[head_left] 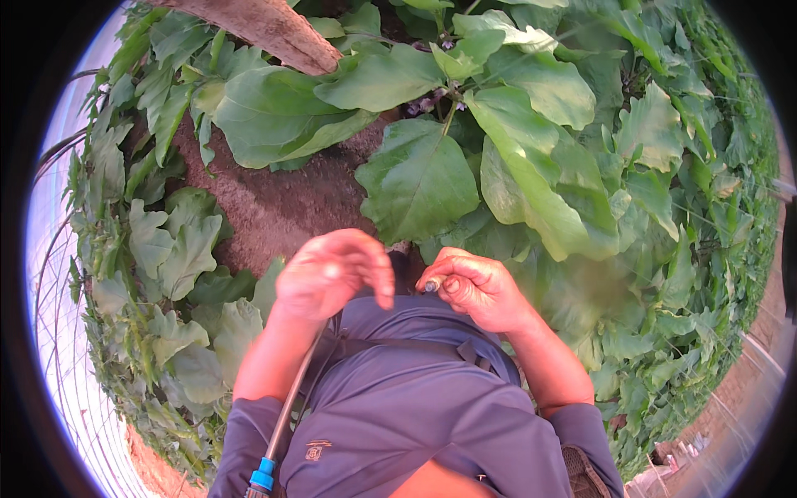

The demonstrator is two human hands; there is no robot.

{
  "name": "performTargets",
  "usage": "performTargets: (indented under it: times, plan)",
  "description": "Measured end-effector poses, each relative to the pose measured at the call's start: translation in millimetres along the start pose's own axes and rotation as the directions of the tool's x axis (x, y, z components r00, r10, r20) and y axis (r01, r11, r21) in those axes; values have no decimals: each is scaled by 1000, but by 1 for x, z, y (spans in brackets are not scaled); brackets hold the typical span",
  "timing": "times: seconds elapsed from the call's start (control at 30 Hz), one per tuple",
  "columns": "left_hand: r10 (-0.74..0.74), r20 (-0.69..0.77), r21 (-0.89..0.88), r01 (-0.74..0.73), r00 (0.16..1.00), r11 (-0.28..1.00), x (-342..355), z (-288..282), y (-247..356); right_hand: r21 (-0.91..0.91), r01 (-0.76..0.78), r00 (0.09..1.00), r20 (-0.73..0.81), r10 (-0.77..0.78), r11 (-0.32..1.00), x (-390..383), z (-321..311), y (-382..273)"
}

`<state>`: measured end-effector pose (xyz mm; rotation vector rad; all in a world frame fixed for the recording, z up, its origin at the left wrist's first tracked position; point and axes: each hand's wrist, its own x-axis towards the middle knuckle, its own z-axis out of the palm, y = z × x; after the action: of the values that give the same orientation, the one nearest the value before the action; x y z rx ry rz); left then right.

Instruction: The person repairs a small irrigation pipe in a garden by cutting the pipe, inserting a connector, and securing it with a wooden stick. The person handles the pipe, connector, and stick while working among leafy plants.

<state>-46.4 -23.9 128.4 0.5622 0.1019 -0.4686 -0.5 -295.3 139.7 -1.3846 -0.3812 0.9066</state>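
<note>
two hands are in front of the dark shirt [407, 390]: the left hand [328, 274] blurred, loosely curved, fingers unclosed; the right hand [483, 290] pinching one small dark-tipped piece [432, 285]. one metal wand [292, 394] lies along the shirt's left side. beyond the shirt, bare soil [257, 212] leaves some open room, edged by leaves [419, 183] and one wooden post [261, 29].

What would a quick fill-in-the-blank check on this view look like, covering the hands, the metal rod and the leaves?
1. The right hand pinches a small dark-tipped piece between its ____ and fingers.
2. The metal rod slants along the inner side of the person's ____ forearm.
3. The bright collar on that rod, near the picture's lower edge, is ____.
4. The broad leaves ahead of the hands are ____ in colour.

Missing words: thumb; left; blue; green.
</note>
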Motion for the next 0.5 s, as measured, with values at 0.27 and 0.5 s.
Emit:
performTargets:
  times: [0.27,0.5]
  plan:
    - [373,-264,938,327,890,-115,-64,-49,-14,461,19,968,-230,99,887,49,-5,1]
    - [80,-735,657,736,674,-161,-84,-48,-3,416,0,964,-243,111,910,103,-24,-19]
